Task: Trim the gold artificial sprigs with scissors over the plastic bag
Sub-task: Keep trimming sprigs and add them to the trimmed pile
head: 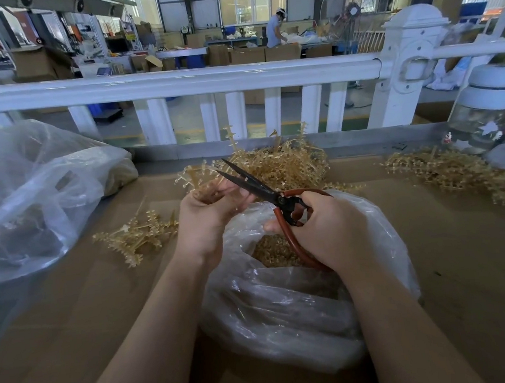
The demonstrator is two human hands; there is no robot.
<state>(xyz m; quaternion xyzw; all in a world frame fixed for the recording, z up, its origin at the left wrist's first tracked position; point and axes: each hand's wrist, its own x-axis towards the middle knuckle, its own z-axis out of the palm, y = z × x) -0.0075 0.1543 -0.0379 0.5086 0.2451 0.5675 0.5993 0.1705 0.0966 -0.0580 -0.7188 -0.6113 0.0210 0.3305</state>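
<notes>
While the left hand (209, 217) grasps a gold sprig (196, 178) at frame centre, the right hand (326, 230) holds the scissors (257, 187), blades parted beside it. Below lies the plastic bag (286, 296) (cuttings already inside). The blades seem close to the left fingers, so a hasty cut could nick them. More sprigs (288, 163) are piled behind, on the cardboard (468, 263).
</notes>
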